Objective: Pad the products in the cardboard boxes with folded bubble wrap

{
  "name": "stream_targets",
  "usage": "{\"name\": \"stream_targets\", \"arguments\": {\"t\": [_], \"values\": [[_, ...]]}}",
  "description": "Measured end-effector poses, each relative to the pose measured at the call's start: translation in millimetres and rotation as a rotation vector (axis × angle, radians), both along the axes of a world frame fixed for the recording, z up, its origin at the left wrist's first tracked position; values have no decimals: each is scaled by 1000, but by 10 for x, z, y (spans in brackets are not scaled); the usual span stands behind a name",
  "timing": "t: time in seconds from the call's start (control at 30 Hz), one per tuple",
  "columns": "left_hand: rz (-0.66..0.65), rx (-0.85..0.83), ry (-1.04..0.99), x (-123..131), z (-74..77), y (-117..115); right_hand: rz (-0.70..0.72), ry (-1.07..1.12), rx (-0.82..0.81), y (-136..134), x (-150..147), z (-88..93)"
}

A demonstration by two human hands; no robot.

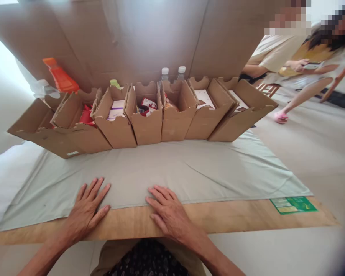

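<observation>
Taking the person's seat as the centre of the dial, the left hand (pixel 86 211) lies at 10 o'clock and the right hand (pixel 171 212) near 1, both palms down and holding nothing. The left fingers (pixel 96 188) are spread; the right ones sit closer together, thumb apart. Both hands touch the pale green cloth (pixel 161 165), which covers most of the counter (pixel 126 224), and reach over its near edge onto bare wood. The flat, even pose looks like resting; the light pressure may also keep the cloth from sliding.

Seven cardboard boxes (pixel 148 130) stand side by side in a shallow arc from 11 to 1 o'clock, open-topped, probably so that each one's contents can be seen and reached from the seat. The tall cardboard panel (pixel 161 42) behind seems to serve as a screen. An orange bottle (pixel 61 76) shows at 11 o'clock and two white-capped bottles (pixel 181 71) at 12; whether they stand in or behind the boxes is unclear.

No brand can be read. A green card (pixel 294 205) past 2 o'clock carries print too small to make out. The red-and-white packet (pixel 148 103) at 12 has illegible markings, and the leftmost box bears a small white patch (pixel 73 153), perhaps a label.
</observation>
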State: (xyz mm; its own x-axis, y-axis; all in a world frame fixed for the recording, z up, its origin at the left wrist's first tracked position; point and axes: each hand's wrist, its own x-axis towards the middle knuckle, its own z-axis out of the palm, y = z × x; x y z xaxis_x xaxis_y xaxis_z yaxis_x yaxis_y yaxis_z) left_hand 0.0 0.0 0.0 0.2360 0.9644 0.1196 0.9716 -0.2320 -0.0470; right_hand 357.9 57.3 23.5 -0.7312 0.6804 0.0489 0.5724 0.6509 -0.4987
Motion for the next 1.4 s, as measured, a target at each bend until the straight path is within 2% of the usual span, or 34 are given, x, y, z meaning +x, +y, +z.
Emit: {"name": "stream_targets", "arguments": {"t": [0.17, 0.27, 0.4, 0.53, 0.67, 0.83, 0.93, 0.97, 1.07, 1.13, 1.2, 1.3, 1.4], "values": [[-66, 76, -27, -34, -82, -55, 6, -18, 32, -69, 27, -37], [-56, 115, -86, 20, -73, -93, 2, -26, 36, -105, 50, -30], [-13, 174, -223, 349, 86, -156, -17, -6, 42, -133, 78, -5], [-110, 154, -299, 808, 198, -162, -34, 51, 65, -158, 104, 9], [-239, 159, -260, 1042, 120, -119, -54, 145, 99, -196, 105, 3], [-271, 210, -262, 1033, 40, -94, -88, 366, 118, -106, 221, 69], [-281, 235, -290, 1012, 39, -93, -228, 459, 223, 162, 538, 244], [-278, 241, -307, 1009, 38, -96, -314, 474, 266, 287, 685, 328], [-234, 260, -397, 1001, 31, -118, -631, 408, 241, 733, 1155, 629], [-191, 276, -464, 1001, 28, -139, -789, 408, 261, 1056, 1413, 844], [-159, 301, -510, 1006, 30, -157, -884, 380, 270, 1369, 1586, 1055], [-136, 327, -537, 1018, 39, -170, -963, 219, 275, 1774, 1719, 1341], [-123, 331, -546, 1024, 33, -174, -1029, 101, 239, 2070, 1797, 1529]]}}
